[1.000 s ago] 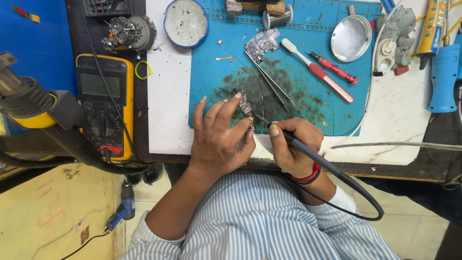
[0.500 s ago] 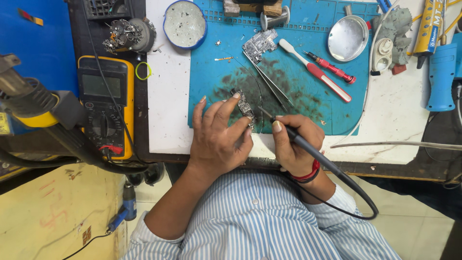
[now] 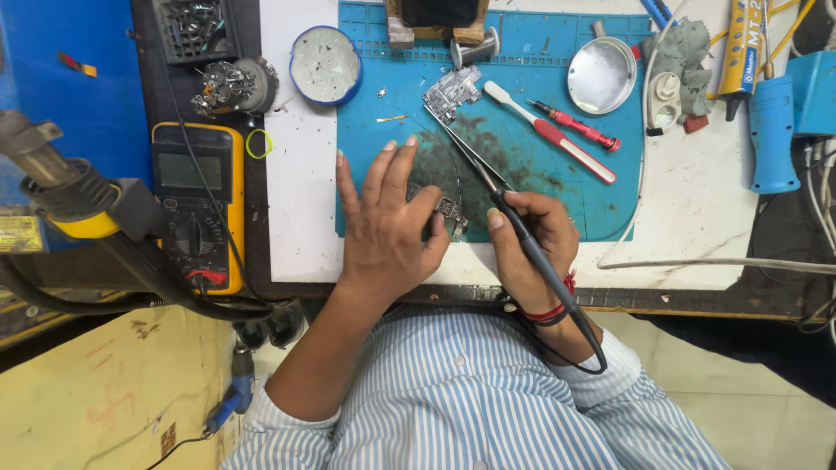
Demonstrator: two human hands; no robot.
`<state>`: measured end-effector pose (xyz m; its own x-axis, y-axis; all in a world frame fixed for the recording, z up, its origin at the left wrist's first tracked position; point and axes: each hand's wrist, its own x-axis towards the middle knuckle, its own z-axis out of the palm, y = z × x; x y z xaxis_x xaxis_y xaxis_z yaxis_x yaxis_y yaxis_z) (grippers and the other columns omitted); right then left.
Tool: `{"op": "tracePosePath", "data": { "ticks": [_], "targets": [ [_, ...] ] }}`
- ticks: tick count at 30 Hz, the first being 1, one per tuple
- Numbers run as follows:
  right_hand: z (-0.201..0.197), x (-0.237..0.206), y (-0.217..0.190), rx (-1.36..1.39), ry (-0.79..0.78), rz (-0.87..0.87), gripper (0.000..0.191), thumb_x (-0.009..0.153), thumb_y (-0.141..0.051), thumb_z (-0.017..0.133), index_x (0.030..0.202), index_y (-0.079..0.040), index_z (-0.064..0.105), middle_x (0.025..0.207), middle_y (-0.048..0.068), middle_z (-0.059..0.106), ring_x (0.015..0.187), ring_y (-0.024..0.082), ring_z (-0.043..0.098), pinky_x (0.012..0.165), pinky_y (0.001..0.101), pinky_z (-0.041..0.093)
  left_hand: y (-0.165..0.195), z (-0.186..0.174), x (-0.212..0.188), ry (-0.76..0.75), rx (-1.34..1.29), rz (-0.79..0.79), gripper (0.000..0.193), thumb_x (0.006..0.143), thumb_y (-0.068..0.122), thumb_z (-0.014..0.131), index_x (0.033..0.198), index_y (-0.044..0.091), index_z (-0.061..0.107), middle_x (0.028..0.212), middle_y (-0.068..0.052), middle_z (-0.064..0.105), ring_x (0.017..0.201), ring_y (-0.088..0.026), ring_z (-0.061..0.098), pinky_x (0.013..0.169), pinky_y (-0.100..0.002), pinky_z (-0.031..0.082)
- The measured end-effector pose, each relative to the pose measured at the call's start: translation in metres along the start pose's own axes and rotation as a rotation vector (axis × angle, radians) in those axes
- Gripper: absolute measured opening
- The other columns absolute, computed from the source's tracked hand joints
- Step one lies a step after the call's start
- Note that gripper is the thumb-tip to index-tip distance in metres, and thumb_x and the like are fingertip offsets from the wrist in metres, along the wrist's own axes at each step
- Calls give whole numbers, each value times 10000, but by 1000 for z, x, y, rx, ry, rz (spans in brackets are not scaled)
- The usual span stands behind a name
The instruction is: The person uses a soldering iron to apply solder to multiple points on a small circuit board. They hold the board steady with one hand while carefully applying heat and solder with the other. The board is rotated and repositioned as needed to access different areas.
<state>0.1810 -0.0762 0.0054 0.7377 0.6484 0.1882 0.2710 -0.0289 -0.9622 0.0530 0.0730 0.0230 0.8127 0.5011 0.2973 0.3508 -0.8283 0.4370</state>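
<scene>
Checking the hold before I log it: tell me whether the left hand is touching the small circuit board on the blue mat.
Touching. The head view shows the left hand with its thumb pressed on the small circuit board.

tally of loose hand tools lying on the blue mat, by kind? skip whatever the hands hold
Tweezers: 1
White-and-red-handled brush tool: 1
Red-handled screwdriver: 1
Total: 3 on the blue mat. Not counted: the soldering iron in the right hand and the small part at the left hand.

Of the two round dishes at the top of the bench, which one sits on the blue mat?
The shiny metal dish on the right lies on the blue mat; the blue-rimmed dish straddles the mat's left edge, mostly on the white surface.
</scene>
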Motion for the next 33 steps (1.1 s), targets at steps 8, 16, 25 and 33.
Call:
{"op": "tracePosePath", "data": {
  "ticks": [8, 16, 25, 33],
  "targets": [
    [-5, 2, -5, 50, -71, 30, 158, 1011, -15, 679, 1155, 21, 624, 910, 50, 725, 788, 62, 648, 703, 214, 505, 5, 11, -15, 51, 59, -56, 255, 914, 324, 718, 1020, 94, 695, 1496, -176, 511, 1438, -317, 422, 1243, -683, 75],
    [-6, 5, -8, -29, -115, 40, 141, 958, -10, 731, 1084, 28, 679, 824, 30, 701, 709, 46, 606, 625, 203, 463, 6, 9, -14, 78, 29, -87, 245, 863, 292, 714, 991, 85, 692, 1463, -171, 542, 1405, -320, 452, 1231, -685, 81],
    [-5, 5, 0, -79, -150, 55, 138, 878, 0, 793, 934, 14, 668, 716, 20, 678, 625, 25, 581, 555, 195, 431, 6, 10, -13, 74, 23, -86, 251, 863, 296, 721, 986, 80, 688, 1457, -178, 549, 1404, -319, 460, 1230, -692, 90],
    [-7, 11, -1, -139, -170, 12, 151, 872, -15, 796, 901, -6, 648, 686, 2, 661, 601, 16, 577, 536, 198, 425, 5, 9, -10, 83, -7, -102, 279, 849, 307, 708, 990, 68, 678, 1459, -185, 538, 1399, -326, 461, 1223, -701, 97]
  ]
}}
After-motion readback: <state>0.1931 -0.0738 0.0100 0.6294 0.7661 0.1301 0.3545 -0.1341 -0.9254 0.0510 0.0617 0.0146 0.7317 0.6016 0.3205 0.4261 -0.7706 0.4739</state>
